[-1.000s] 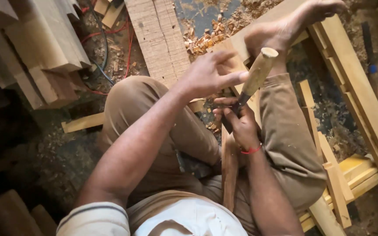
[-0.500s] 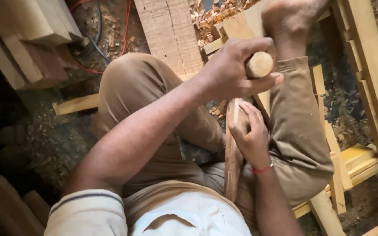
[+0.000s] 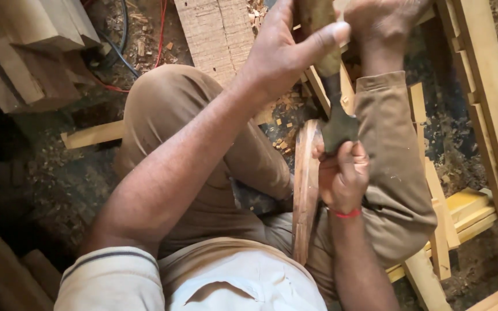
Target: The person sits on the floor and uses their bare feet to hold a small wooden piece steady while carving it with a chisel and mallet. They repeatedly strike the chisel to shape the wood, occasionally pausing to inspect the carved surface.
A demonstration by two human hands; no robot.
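Dirt floor (image 3: 59, 178) w/ wood chips (image 3: 283, 124) all over, stacked timber (image 3: 24, 52) at upper left, a pale wooden frame (image 3: 491, 115) along the right, a flat board (image 3: 217, 31) up top. No bins or boxes in sight. I'm sitting, knees bent. My left hand (image 3: 286, 52) is wrapped tight round the light wooden handle of the tool (image 3: 332, 80), thumb across it; its dark metal part points down. My right hand (image 3: 341, 175) is closed on that dark lower end & steadies the curved wood piece (image 3: 305, 190), brown, narrow, standing on edge btw my legs.
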